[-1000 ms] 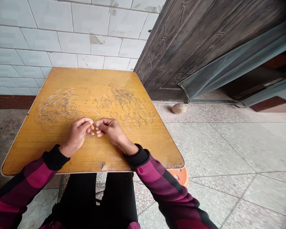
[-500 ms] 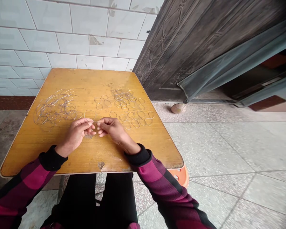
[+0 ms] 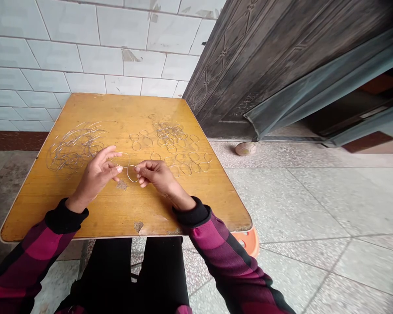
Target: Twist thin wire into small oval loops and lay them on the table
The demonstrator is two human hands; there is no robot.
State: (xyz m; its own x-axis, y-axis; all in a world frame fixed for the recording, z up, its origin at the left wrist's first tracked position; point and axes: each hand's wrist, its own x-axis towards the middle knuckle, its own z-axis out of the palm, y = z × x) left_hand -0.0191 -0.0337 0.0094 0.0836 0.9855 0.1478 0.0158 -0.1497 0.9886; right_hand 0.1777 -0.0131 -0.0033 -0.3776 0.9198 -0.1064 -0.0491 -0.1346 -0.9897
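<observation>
The right hand (image 3: 157,174) holds a thin bent wire loop (image 3: 128,173) in a narrow pinch, above the middle of the tabletop (image 3: 124,109). The left hand's (image 3: 94,174) fingers (image 3: 109,153) are spread near the wire; I cannot tell if they grip it. Tangled wire (image 3: 75,148) lies at 10 o'clock, smooth small rings (image 3: 183,152) at 2 o'clock.

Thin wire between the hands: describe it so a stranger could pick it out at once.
On the yellow wooden table, look between the left hand and right hand. The thin wire there is bent into a figure-eight and held at the right hand's fingertips, unlike the tangled heap on the left and the separate loops on the right.
</observation>
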